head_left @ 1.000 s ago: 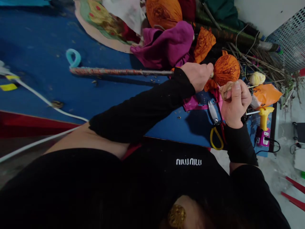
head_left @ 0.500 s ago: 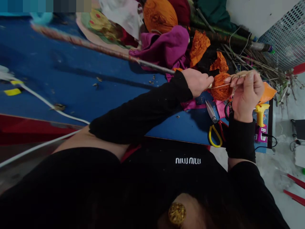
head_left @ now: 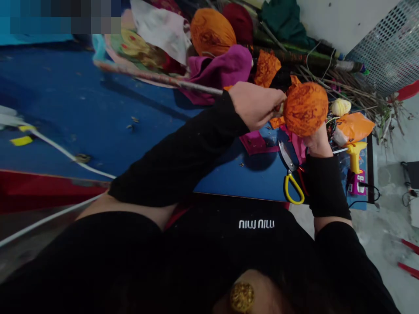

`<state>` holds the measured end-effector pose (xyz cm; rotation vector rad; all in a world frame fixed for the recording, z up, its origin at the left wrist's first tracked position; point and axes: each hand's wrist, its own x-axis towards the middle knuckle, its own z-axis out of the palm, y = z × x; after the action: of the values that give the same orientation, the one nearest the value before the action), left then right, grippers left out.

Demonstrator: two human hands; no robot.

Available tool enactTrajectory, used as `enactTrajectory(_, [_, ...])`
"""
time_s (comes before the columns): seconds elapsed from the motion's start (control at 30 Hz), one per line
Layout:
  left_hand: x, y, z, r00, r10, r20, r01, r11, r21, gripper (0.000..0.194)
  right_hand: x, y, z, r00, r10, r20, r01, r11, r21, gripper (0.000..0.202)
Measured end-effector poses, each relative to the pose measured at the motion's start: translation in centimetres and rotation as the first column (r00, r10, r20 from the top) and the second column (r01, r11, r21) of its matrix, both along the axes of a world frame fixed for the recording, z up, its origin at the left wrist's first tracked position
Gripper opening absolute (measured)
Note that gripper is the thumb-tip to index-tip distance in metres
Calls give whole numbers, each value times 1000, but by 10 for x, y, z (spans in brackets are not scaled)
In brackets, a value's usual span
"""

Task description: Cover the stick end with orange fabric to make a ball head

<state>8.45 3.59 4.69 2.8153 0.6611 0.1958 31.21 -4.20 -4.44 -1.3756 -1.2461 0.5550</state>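
My left hand (head_left: 257,104) is closed around a long stick (head_left: 199,88) wrapped in patterned cloth toward its far left end. An orange cloth-covered ball (head_left: 306,109) with dark markings sits right beside my left fingers, at the stick's right end. Behind and below that ball is my right hand (head_left: 319,143); its fingers are hidden, so whether they grip anything does not show. Scissors (head_left: 290,168) with a yellow and a red handle lie partly spread on the blue table (head_left: 157,144), just left of my right sleeve.
A second orange ball (head_left: 212,31), purple cloth (head_left: 225,65) and white cloth (head_left: 160,28) are heaped behind. On the right are dry twigs (head_left: 356,85), a ball of pale yellow string (head_left: 341,107), an orange packet (head_left: 353,128), a yellow glue gun (head_left: 356,155) and a purple power socket (head_left: 357,182).
The orange ball has turned its rounded, smoother side toward me. My right hand, earlier pinching a taut string beside the ball, has moved down behind it. The stick's far end has swung rightward.
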Motion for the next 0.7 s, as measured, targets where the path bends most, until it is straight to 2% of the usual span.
enactTrajectory(0.1, [-6, 1, 8, 971, 234, 46, -236, 971, 37, 40, -17, -7, 9, 995, 34, -91, -39, 998, -53, 64])
enactTrajectory(0.17, [-8, 3, 8, 948, 315, 53, -317, 948, 37, 43, -31, -15, 21, 999, 50, -14, -50, 998, -26, 57])
enactTrajectory(0.23, [-7, 6, 4, 934, 356, 33, -357, 934, 31, 45, -46, -25, 36, 990, 46, 133, -55, 996, 68, 50])
enactTrajectory(0.3, [-3, 7, -3, 934, 358, -5, -357, 934, 21, 46, -60, -34, 47, 979, 42, 202, -71, 987, 141, 47])
enactTrajectory(0.37, [5, 4, -11, 953, 300, -52, -300, 954, 0, 44, -70, -38, 52, 980, 63, 186, -95, 982, 166, 48])
enactTrajectory(0.47, [17, -5, -24, 978, 185, -95, -191, 980, -60, 39, -76, -36, 46, 982, 151, 111, -165, 978, 131, 54])
enactTrajectory(0.53, [22, -11, -29, 981, 173, -90, -179, 982, -60, 39, -74, -32, 37, 984, 170, 51, -175, 978, 117, 58])
enactTrajectory(0.63, [25, -17, -31, 978, 201, -58, -202, 979, -10, 42, -72, -27, 29, 995, 99, -16, -96, 987, 129, 61])
enactTrajectory(0.7, [24, -18, -32, 978, 203, -45, -203, 979, 1, 46, -75, -29, 31, 999, 38, -31, -33, 988, 152, 60])
